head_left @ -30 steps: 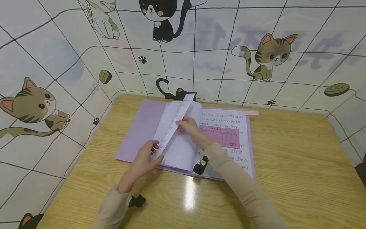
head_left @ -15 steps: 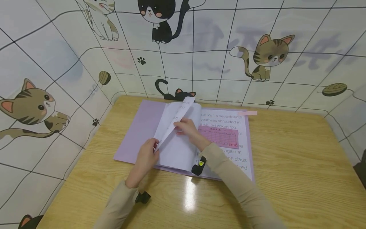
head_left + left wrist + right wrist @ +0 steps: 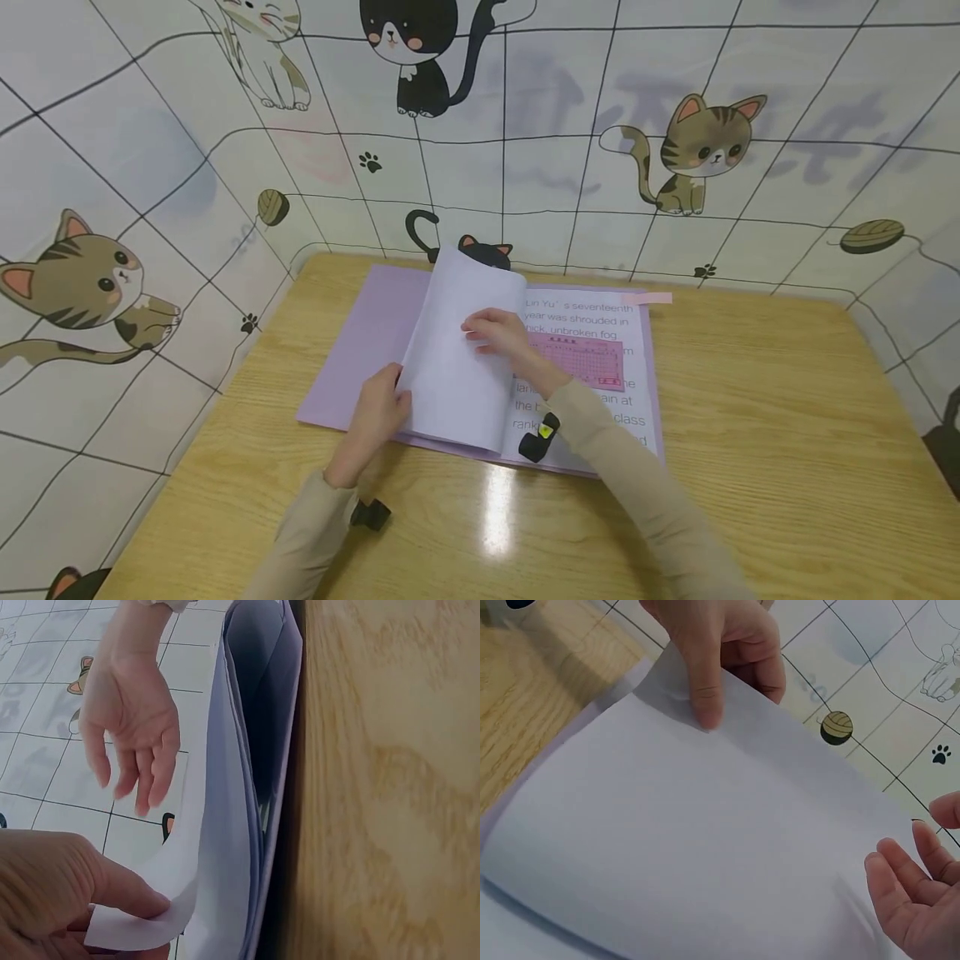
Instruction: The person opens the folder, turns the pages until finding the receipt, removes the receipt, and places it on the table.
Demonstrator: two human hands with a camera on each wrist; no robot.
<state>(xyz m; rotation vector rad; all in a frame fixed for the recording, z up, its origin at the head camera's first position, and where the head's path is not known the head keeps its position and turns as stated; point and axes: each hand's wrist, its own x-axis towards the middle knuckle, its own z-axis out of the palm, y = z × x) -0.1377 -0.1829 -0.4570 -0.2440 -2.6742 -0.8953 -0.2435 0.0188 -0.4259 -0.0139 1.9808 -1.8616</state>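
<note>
A lilac-covered booklet lies spread on the table, with a blank white page lifted from it. My left hand pinches that page near its lower left corner; in the left wrist view, the thumb of the left hand presses on the curled corner. Over the page, my right hand has loosely bent fingers and grips nothing. The right wrist view also has the right hand apart from the page's edge. To the right, a pink printed card lies on a page of large text.
The booklet stands on a wooden table. A pink tab sticks out at the upper right of the text page. Walls with a cat-and-grid print rise behind and to the left. A black strap hangs at the right wrist.
The page that was folded over, showing text on its turned edge, now spreads leftward with its blank side up. My right hand has let go of it, while the left hand keeps its pinch.
</note>
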